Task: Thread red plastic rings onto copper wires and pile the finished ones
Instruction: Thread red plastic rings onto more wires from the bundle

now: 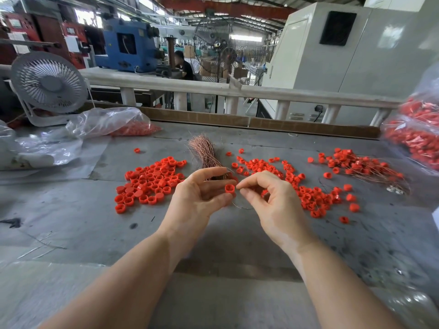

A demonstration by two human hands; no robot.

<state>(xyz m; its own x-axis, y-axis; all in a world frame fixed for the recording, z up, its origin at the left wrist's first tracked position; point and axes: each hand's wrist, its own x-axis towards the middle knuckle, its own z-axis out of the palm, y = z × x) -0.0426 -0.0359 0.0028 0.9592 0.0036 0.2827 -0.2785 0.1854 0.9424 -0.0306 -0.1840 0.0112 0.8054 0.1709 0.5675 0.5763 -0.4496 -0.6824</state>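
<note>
**Ring held at fingertips, wire pinched beside it**

Left hand (199,194) pinches one red ring (229,188), a short glossy plastic cylinder, at its fingertips. Right hand (273,198), touching the ring's right side, pinches a thin dark wire (242,207) that loops below. Beyond the ring: frayed copper wire bundle (206,155) on the dull grey table (213,252). Loose rings (149,181) lie left of the bundle; the finished pile (356,163) lies far right.

At the centre of the frame the left hand (198,193) pinches a red ring (229,188), while the right hand (273,198) pinches a thin wire (242,207) at the ring's edge. Loose red rings (149,181) lie left of centre, the copper wire bundle (204,153) behind the hands, and the finished pile (356,163) at the right.
</note>
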